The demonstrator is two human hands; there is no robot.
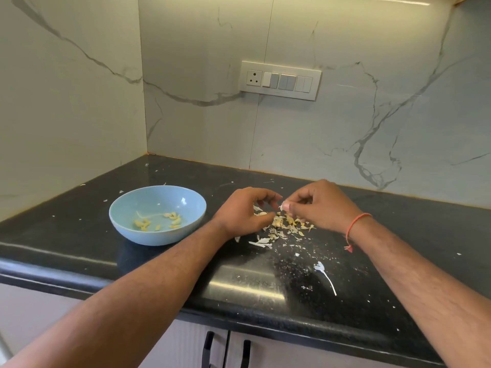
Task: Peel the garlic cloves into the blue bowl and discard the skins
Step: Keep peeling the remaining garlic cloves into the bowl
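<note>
A blue bowl (pixel 125 208) sits on the black counter, left of my hands, with several peeled yellowish garlic cloves (pixel 172 218) in its bottom. My right hand (pixel 321 203) pinches a small garlic clove (pixel 283 207) between thumb and fingertips. Just left of it, my left hand (pixel 244 208) hovers with fingers curled toward that clove; whether it touches the clove is hidden. Beneath both hands lies a pile of garlic skins and cloves (pixel 284 227).
The black counter (pixel 79 235) is strewn with skin flakes, with a long white stalk piece (pixel 325 274) near the front edge. Marble walls meet in a corner behind the bowl. A switch panel (pixel 280 80) is on the back wall. Cabinet handles (pixel 208 349) show below the counter edge.
</note>
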